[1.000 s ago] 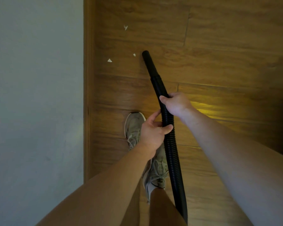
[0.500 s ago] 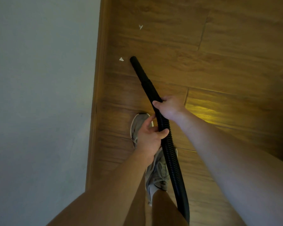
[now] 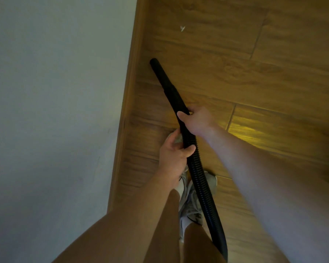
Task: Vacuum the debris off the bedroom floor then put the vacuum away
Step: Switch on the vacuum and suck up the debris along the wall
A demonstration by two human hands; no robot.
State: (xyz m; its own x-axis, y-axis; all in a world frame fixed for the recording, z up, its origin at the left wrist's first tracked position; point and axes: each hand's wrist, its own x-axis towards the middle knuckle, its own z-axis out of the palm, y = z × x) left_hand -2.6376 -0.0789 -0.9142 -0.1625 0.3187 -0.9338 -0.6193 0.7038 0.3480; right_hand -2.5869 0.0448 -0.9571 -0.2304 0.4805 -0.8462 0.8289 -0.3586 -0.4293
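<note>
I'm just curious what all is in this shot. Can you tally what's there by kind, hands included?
Hands: 2, the left hand and the right hand, both gripping the hose
Black vacuum hose: 1
White paper scrap on the wooden floor: 1
Grey sneakers: 2, partly hidden
Total: 6

Ribbed matt black plastic hose point(image 3: 195, 168), glossy wood-grain floor point(image 3: 235, 76), matt painted wall point(image 3: 55, 92), mesh-cloth shoes point(image 3: 192, 204)

No text, label, brand, number or sign can be read anywhere.
</note>
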